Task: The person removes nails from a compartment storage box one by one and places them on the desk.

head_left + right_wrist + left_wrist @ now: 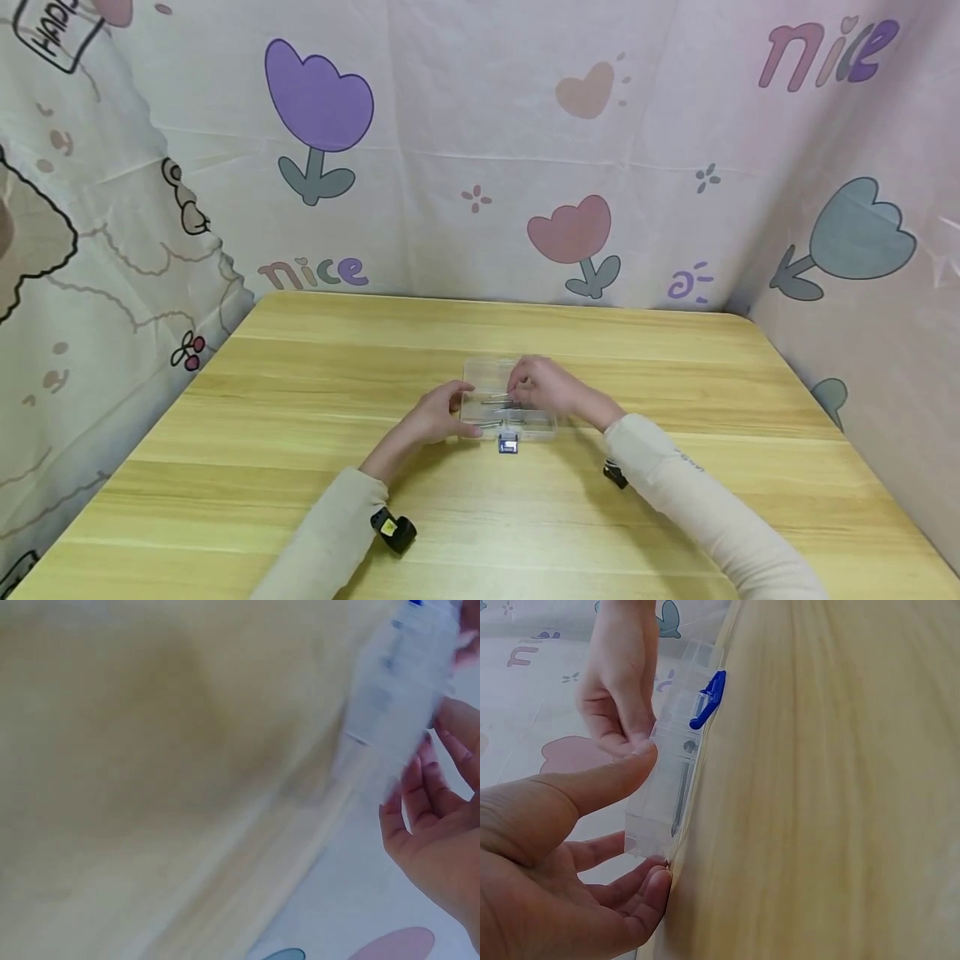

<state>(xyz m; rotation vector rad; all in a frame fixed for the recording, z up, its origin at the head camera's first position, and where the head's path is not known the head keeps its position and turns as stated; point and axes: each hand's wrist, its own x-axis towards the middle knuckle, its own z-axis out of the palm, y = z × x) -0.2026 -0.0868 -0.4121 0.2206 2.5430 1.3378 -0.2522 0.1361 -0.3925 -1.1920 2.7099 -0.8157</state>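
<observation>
A clear plastic compartment box (540, 423) with a blue latch (709, 701) lies on the table, its clear lid (486, 373) folded back. Thin metal pieces like nails or screws (495, 402) lie in its compartments. My left hand (438, 412) steadies the box by its left end, thumb on the near side and fingers at the far side. Over the compartments, my right hand (546, 386) reaches in from the right with bent fingers, their tips close together. I cannot tell whether a metal piece is between them; the right wrist view is blurred.
The wooden table (637, 517) extends around the box on all sides. A patterned cloth (450, 108) hangs behind it and along the left and right. Each wrist wears a small black camera, the left one (393, 532) just above the tabletop.
</observation>
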